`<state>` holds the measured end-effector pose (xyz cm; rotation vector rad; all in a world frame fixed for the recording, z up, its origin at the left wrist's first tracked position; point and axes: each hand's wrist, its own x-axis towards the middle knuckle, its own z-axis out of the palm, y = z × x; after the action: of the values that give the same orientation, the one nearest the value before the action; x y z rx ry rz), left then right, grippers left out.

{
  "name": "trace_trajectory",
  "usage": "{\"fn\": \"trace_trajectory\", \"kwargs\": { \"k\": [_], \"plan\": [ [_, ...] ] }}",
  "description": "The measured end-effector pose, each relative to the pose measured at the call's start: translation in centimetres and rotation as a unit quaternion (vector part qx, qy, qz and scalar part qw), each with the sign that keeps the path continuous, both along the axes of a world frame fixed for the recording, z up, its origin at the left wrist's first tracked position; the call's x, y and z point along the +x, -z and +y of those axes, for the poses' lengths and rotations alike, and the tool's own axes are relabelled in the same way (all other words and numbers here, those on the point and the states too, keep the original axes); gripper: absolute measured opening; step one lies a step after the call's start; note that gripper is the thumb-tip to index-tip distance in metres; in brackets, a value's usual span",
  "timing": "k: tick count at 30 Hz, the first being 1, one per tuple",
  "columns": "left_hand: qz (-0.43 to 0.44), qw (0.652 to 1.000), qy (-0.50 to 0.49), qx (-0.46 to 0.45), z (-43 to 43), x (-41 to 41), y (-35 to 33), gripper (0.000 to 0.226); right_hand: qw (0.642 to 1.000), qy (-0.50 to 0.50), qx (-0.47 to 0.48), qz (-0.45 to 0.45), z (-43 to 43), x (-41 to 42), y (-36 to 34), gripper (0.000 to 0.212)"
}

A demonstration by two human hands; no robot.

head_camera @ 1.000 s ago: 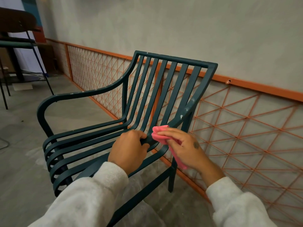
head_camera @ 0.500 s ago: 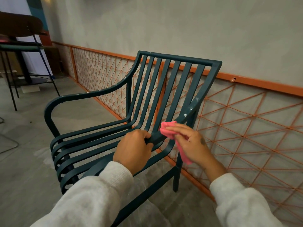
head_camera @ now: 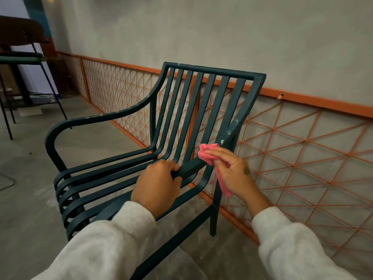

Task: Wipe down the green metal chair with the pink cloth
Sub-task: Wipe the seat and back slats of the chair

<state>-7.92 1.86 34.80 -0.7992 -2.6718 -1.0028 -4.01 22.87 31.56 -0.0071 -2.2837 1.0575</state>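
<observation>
The green metal chair (head_camera: 105,120) with slatted seat and back stands in the middle of the head view, its back toward an orange lattice. My left hand (head_camera: 157,184) is wrapped around the near armrest. My right hand (head_camera: 234,174) presses the pink cloth (head_camera: 207,154) onto the same armrest just past the left hand, where the rail rises to the backrest. A tail of the cloth hangs below my right palm. White specks mark the rail above the cloth.
An orange wire lattice (head_camera: 302,158) lines the grey wall right behind the chair. A dark stool or table with thin legs (head_camera: 24,57) stands at the far left. Bare concrete floor (head_camera: 28,199) spreads to the chair's left.
My right hand has slid the pink cloth a little up the armrest toward the backrest. My left hand keeps its grip, and the view has shifted slightly.
</observation>
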Motion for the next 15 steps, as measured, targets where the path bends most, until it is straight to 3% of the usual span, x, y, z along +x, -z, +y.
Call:
{"fn": "trace_trajectory", "kwargs": {
  "k": [3, 7, 12, 15],
  "plan": [
    [-0.009, 1.0, -0.004, 0.005, 0.0, -0.2, 0.0, 0.023, 0.999, 0.037, 0.012, 0.014, -1.0, -0.2, 0.2, 0.037],
    [-0.019, 1.0, -0.002, -0.002, 0.1, -0.4, 0.2, 0.02, 0.999, -0.027, 0.025, 0.003, -3.8, 1.5, 2.1, 0.046],
    [-0.04, 0.999, -0.018, -0.002, 1.2, -0.9, -0.3, 0.012, 0.984, -0.082, -0.15, -0.051, -2.3, 2.7, 1.0, 0.036],
    [-0.038, 0.999, -0.008, -0.006, 2.5, -0.8, -0.3, 0.013, 0.974, -0.047, -0.217, -0.039, -1.0, 3.7, -0.8, 0.035]
  ]
}}
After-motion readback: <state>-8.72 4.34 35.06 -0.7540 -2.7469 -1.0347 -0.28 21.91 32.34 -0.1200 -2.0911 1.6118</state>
